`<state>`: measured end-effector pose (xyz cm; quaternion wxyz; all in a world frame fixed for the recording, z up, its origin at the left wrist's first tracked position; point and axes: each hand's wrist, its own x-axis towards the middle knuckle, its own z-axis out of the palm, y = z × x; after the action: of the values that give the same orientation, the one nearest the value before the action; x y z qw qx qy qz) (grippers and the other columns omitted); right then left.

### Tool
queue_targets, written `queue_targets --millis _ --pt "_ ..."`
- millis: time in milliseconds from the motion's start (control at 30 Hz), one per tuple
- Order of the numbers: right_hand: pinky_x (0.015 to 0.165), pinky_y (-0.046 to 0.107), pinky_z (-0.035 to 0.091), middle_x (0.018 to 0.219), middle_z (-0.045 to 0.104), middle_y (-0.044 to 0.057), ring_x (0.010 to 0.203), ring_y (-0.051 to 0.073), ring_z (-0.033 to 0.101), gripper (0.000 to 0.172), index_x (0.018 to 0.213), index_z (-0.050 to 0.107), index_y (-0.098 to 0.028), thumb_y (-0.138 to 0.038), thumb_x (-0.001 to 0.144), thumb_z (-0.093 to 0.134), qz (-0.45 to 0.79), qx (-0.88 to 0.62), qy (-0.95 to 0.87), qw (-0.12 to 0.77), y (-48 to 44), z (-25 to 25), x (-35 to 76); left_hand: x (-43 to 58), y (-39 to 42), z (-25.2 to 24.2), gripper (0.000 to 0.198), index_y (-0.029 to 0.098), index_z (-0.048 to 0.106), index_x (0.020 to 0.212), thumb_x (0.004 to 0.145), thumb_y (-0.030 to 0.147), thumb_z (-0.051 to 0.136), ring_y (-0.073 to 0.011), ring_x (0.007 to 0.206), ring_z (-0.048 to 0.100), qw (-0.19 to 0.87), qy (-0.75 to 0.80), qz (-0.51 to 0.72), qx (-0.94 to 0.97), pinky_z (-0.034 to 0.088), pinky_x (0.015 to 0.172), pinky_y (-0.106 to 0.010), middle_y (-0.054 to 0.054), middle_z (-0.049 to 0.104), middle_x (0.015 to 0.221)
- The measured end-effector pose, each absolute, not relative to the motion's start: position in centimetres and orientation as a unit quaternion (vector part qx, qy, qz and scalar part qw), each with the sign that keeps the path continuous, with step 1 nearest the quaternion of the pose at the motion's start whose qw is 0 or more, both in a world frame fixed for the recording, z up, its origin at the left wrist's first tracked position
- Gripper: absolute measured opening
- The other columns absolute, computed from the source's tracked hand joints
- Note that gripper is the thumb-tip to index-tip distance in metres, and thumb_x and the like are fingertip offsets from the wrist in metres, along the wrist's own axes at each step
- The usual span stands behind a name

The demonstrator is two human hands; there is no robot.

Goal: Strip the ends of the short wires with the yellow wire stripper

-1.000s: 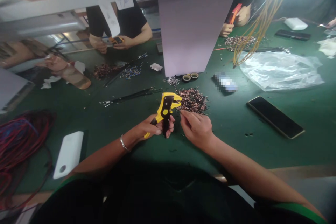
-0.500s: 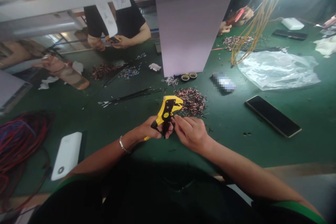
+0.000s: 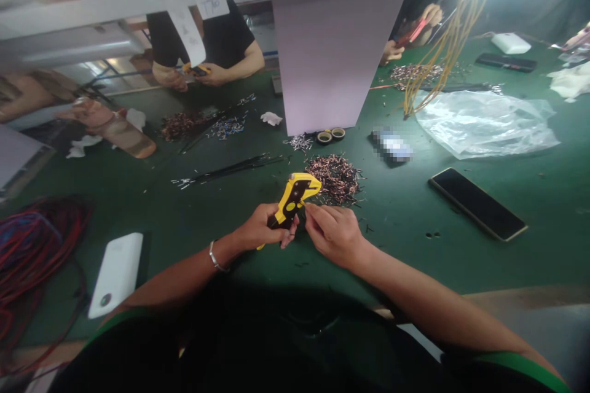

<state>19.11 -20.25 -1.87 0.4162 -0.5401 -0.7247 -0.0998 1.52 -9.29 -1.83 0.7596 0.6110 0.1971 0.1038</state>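
My left hand (image 3: 270, 227) is wrapped round the handles of a yellow and black wire stripper (image 3: 297, 193), whose jaws point to the right. Close beside the tool's jaws, my right hand (image 3: 334, 230) has thumb and forefinger pinched together; what they hold is too small to make out. Just beyond the hands lies a pile of short black and copper wire pieces (image 3: 336, 178). A bundle of black wires (image 3: 230, 170) with bare ends lies to the left of it.
A black phone (image 3: 477, 202) and a plastic bag (image 3: 488, 123) lie right; a white power bank (image 3: 116, 275) and red cable coil (image 3: 34, 252) left. Tape rolls (image 3: 330, 136) sit by the upright panel (image 3: 336, 55). Other people's hands (image 3: 203, 75) work across the table.
My left hand has closed further round the stripper, and its handles have come together. The tool's head has shifted slightly. My right hand has barely moved.
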Motion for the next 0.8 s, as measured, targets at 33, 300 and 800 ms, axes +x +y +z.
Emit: queue_targets --millis 33,300,800 --pt "0.053 0.028 0.051 0.065 0.067 0.006 0.054 0.016 0.062 0.021 0.1 0.068 -0.01 -0.012 0.091 0.05 -0.095 -0.541 -0.723 0.418 -20.25 -1.95 19.11 1.44 -9.33 -1.9 0.027 0.01 0.062 0.087 0.072 0.025 0.079 -0.011 0.053 0.06 0.757 0.204 0.104 0.612 0.053 0.051 -0.025 -0.003 0.064 0.071" --pt "0.054 0.027 0.052 0.065 0.07 0.006 0.053 0.014 0.063 0.021 0.093 0.069 -0.014 -0.014 0.094 0.047 -0.086 -0.56 -0.708 0.422 -20.21 -1.8 18.85 1.3 -9.76 -2.02 0.029 0.012 0.058 0.084 0.072 0.027 0.079 -0.0103 0.039 0.057 0.743 0.268 0.107 0.604 0.048 0.038 -0.02 0.001 0.063 0.055" --pt "0.054 0.024 0.051 0.066 0.072 0.003 0.054 0.013 0.063 0.018 0.086 0.074 -0.016 -0.022 0.087 0.057 0.15 -0.608 -0.583 0.518 -19.7 -1.75 18.88 1.69 -9.83 -2.31 0.017 0.014 0.054 0.079 0.065 0.012 0.064 -0.0079 0.033 0.051 0.728 0.289 0.144 0.605 0.042 0.034 -0.017 0.006 0.058 0.047"
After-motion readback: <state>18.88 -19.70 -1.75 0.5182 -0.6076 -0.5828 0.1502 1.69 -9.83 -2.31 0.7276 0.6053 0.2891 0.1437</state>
